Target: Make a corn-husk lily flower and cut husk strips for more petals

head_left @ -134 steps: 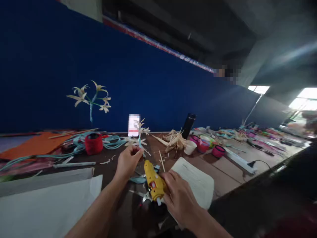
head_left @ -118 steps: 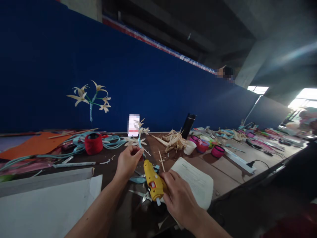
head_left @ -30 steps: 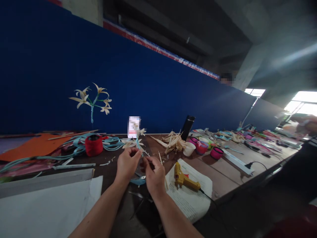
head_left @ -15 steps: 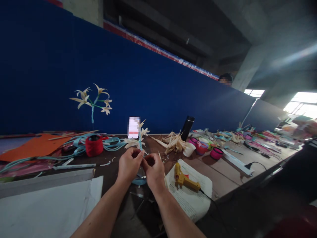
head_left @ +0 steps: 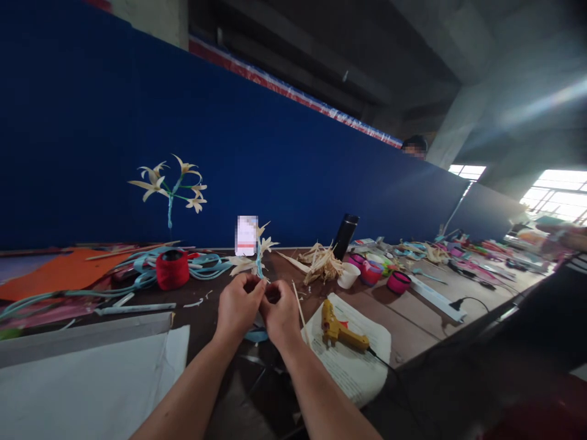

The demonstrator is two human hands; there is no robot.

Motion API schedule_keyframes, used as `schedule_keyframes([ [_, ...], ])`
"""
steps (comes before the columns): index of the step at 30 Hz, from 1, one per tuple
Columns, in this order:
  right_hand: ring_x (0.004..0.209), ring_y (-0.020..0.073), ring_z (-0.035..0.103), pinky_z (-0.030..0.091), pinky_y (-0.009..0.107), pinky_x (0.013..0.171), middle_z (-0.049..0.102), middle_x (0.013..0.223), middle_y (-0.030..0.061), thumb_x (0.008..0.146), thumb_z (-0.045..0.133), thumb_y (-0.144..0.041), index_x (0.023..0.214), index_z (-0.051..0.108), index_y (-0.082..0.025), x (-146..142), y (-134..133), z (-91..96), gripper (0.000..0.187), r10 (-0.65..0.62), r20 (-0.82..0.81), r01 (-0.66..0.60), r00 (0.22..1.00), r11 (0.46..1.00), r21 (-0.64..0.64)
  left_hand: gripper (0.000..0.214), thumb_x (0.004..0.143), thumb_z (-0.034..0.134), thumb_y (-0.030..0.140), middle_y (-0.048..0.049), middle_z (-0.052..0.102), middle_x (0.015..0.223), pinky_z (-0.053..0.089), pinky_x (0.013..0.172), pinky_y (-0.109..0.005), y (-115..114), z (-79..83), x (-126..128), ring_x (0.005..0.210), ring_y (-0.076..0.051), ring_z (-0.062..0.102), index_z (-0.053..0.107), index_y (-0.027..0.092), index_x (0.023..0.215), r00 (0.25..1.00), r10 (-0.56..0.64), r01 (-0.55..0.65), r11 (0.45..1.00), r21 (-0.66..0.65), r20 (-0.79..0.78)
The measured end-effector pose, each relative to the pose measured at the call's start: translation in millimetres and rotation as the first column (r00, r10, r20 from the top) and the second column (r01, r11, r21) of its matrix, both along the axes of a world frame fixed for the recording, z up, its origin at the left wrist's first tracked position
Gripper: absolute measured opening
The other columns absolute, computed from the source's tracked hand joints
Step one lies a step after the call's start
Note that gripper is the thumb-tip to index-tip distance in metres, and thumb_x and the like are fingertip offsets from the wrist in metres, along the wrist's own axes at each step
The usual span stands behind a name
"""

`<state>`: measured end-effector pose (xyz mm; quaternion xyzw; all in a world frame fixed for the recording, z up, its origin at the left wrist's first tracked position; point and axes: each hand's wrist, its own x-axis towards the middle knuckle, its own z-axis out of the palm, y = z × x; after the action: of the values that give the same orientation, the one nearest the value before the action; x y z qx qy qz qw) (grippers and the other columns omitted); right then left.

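An artificial flower (head_left: 266, 244) with cream petals stands upright above my two hands, its stem (head_left: 259, 267) wrapped in light blue. My left hand (head_left: 238, 307) is closed in a pinch at the stem's lower end. Close against it, my right hand (head_left: 280, 313) is also pinched at the stem's base; the fingers cover what lies exactly between them. Below and between the hands, part of a light-blue item (head_left: 256, 336) shows on the table, mostly hidden. A finished-looking spray of similar cream flowers (head_left: 170, 189) stands at the back left.
Right of my hands, a yellow glue gun (head_left: 342, 329) lies on printed paper (head_left: 367, 366), its cord trailing off the front. Dried husks (head_left: 321, 263), a white cup (head_left: 348, 276) and a black bottle (head_left: 345, 237) stand behind. On the left are a red roll (head_left: 172, 270) and a box lid (head_left: 92, 379).
My right hand has shifted slightly left and its fingers have drawn in against my left hand. The left hand and the flower stay nearly where they were.
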<state>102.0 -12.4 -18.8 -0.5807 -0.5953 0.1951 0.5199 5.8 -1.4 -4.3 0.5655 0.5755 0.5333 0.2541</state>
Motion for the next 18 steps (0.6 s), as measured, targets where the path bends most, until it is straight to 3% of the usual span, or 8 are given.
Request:
schedule_keyframes([
  [6,0.067,0.0169,0.060,0.045,0.027,0.061,0.064,0.074,0.0025,0.075,0.060,-0.037,0.085,0.057,-0.018,1.7,2.8,-8.3,0.023,0.035,-0.039,-0.033,0.999,0.998,0.055,0.022,0.072,0.057,0.042,0.0008,0.065,0.066,0.041,0.063,-0.025,-0.1,0.7,-0.7,0.064,-0.016,0.058,0.061,0.020,0.071,1.000,-0.008,0.008,1.000,-0.003,-0.002],
  [11,0.069,0.0174,0.063,0.049,0.027,0.062,0.067,0.094,0.0050,0.064,0.073,-0.033,0.108,0.056,-0.019,14.6,-10.2,-17.7,0.050,0.204,-0.117,-0.208,0.972,0.978,-0.030,0.024,0.071,0.058,0.043,0.0019,0.063,0.061,0.039,0.058,-0.024,-0.1,3.1,-1.7,0.060,-0.015,0.056,0.061,0.020,0.071,0.999,0.030,-0.028,0.999,-0.042,0.032],
  [14,0.077,0.0190,0.065,0.050,0.028,0.066,0.068,0.095,0.0056,0.071,0.068,-0.036,0.101,0.061,-0.018,21.5,-15.5,-16.5,0.035,0.270,-0.193,-0.285,0.943,0.957,-0.053,0.023,0.071,0.058,0.043,0.0017,0.063,0.062,0.039,0.058,-0.024,-0.6,3.7,-0.8,0.061,-0.015,0.057,0.061,0.020,0.070,0.999,0.027,-0.026,0.999,-0.043,0.024],
  [18,0.074,0.0188,0.065,0.050,0.028,0.064,0.070,0.087,0.0051,0.082,0.056,-0.040,0.094,0.065,-0.018,22.6,-10.1,-12.1,0.027,0.280,-0.266,-0.289,0.923,0.957,0.006,0.024,0.071,0.058,0.043,0.0008,0.064,0.065,0.040,0.061,-0.024,0.1,2.5,-0.3,0.064,-0.016,0.058,0.061,0.020,0.070,0.999,0.020,-0.019,0.999,-0.035,0.024],
])
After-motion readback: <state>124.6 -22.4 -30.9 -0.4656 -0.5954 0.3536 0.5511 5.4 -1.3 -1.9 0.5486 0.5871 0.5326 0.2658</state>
